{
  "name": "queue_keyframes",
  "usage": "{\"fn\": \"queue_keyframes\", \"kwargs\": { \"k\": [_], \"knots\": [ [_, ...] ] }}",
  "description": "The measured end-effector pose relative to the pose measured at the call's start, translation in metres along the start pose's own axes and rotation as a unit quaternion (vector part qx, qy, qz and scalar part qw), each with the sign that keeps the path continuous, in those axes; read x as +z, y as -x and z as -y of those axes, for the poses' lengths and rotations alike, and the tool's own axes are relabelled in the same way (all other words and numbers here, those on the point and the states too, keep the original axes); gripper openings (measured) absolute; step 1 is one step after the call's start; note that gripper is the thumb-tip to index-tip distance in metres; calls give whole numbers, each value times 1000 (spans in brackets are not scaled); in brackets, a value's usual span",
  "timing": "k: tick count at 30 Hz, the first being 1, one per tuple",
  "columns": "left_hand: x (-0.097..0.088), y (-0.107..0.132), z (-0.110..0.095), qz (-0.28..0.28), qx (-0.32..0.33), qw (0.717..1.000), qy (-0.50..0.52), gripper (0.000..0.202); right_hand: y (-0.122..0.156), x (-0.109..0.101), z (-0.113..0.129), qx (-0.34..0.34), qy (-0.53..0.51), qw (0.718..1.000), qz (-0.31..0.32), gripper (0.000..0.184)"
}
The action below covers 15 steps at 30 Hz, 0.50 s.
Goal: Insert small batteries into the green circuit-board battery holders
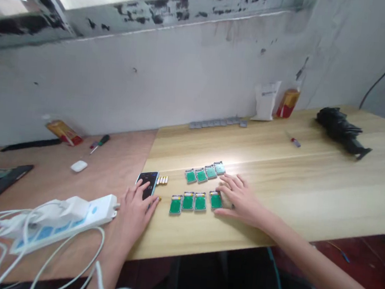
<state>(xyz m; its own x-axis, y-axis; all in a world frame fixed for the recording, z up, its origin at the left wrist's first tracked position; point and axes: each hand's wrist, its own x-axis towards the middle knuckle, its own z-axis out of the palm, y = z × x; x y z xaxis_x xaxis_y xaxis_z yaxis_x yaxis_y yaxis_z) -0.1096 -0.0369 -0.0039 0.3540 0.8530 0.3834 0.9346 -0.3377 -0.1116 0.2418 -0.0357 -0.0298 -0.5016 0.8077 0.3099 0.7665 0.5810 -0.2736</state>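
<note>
My left hand [136,209] lies with spread fingers over a smartphone [148,176] that shows a lit screen. A tiny yellow piece [159,198] is at its thumb tip; I cannot make out what it is. My right hand [238,199] has its thumb and index finger at the lower and upper edges of a green circuit board [215,200] in a grey frame. To its left, three similar boards [188,201] lie in a row. Several more green boards [201,175] form a slanted row behind. Small yellow-and-silver cylinders [162,180] lie beside the phone.
A white power strip [65,225] with plugs and looping cables fills the left front. Behind it are a white case [78,166] and a screwdriver [100,144]. Grey pieces [216,123], a white packet [265,101], a bottle [288,101] and a black bundle [342,129] stand or lie further back.
</note>
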Motion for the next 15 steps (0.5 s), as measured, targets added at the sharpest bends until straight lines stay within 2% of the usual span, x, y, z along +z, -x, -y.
{"fn": "queue_keyframes", "kwargs": {
  "k": [3, 6, 9, 12, 15],
  "knots": [
    [-5, -1, -6, -2, 6, 998, 67, 19, 3, -3, -2, -3, -10, 1000, 10, 71],
    [-12, -1, -12, -31, -8, 982, 186, 16, 10, -7, -13, 8, -17, 1000, 8, 75],
    [-17, -2, -22, -64, -49, 950, 303, 14, 18, -12, -25, 2, -27, 999, 28, 68],
    [-20, -8, -36, -74, -83, 923, 369, 15, 20, -18, -34, 1, -32, 999, 40, 53],
    [-21, -20, -50, -70, -81, 905, 413, 21, 18, -25, -42, 4, -19, 999, 36, 55]
  ]
}}
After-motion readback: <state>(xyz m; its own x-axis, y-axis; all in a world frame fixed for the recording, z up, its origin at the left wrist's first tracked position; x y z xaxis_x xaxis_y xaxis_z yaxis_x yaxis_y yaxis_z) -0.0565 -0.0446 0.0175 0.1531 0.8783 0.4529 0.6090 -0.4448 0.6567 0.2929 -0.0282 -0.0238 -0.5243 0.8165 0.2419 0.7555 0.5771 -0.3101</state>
